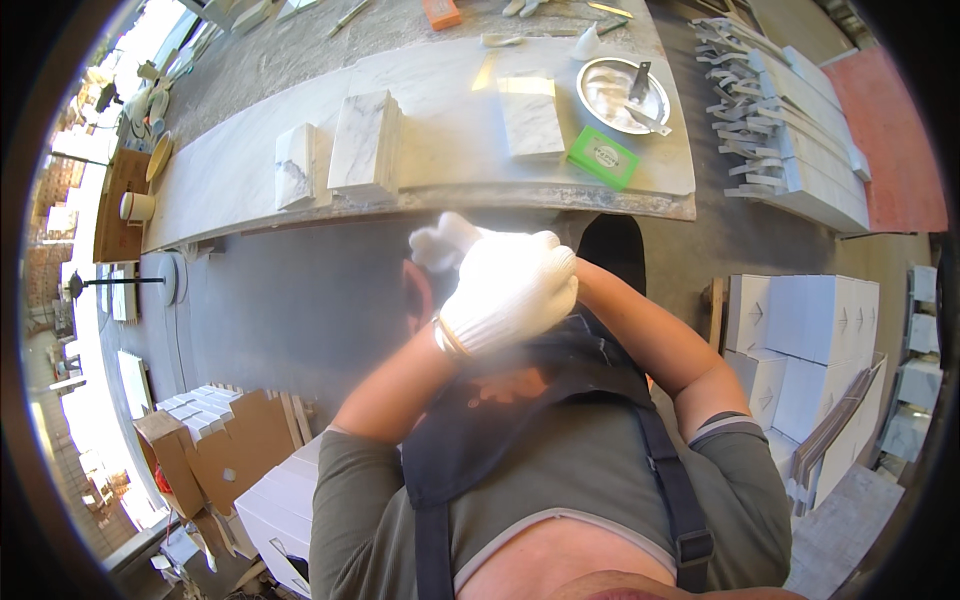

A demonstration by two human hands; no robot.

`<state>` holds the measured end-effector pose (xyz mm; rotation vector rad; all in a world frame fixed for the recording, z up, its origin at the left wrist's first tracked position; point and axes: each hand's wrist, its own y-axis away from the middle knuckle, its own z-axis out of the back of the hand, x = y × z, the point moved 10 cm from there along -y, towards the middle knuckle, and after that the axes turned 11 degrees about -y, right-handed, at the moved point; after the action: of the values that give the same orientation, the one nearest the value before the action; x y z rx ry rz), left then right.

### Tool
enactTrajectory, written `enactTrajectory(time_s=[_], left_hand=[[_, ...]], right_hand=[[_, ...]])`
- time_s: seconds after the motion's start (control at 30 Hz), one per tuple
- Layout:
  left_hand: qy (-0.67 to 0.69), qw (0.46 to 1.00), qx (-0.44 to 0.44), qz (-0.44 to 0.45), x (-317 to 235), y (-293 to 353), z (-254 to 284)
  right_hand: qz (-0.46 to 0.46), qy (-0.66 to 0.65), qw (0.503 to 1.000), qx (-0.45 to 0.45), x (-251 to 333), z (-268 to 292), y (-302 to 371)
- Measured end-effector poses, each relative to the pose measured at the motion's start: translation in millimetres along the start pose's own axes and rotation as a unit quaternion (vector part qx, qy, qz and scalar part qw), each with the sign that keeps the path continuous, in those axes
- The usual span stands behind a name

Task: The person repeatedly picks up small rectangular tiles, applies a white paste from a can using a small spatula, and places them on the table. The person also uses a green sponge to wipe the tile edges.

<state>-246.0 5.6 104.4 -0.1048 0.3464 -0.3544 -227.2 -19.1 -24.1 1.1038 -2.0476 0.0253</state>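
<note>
Both my hands wear white knitted gloves and meet in front of my apron, just off the near edge of the workbench (pixel 440 205). My left hand (pixel 510 292) is closed at my right wrist, its fingers gathered on the cuff of the right glove. My right hand (pixel 440 243) lies mostly behind it. Only its gloved fingertips poke out to the left, apart and slightly blurred, with nothing seen in them. On the bench beyond are stacked marble tiles (pixel 365 143), a smaller tile stack (pixel 295 166) and another stack (pixel 531 120) to the right.
A bowl of white paste (pixel 590 115) with putty knives stands at the bench's right end, beside a green block (pixel 603 157). White cartons (pixel 815 320) are piled on the right, cardboard boxes (pixel 235 450) at lower left. Wrapped slabs (pixel 800 130) stand beyond the bench's right end.
</note>
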Motion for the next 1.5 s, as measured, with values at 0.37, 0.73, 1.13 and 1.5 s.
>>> enactTrajectory(time_s=[0.37, 0.73, 1.13, 1.5], left_hand=[[0.029, 0.978, -0.015, 0.204, 60, 24, 0], [0.016, 0.996, -0.012, -0.084, 6, 10, -1], [-0.091, 0.985, 0.046, 0.139, 34, -12, 50], [0.083, 0.957, 0.232, 0.15, 69, 9, -34]], right_hand=[[0.035, -0.204, 0.967, 0.146, 46, -39, -43], [-0.001, -0.248, 0.962, 0.112, 41, -27, -29], [0.081, 0.732, 0.671, 0.081, 49, -26, -18], [0.034, 0.82, 0.559, 0.116, -2, -15, -7]])
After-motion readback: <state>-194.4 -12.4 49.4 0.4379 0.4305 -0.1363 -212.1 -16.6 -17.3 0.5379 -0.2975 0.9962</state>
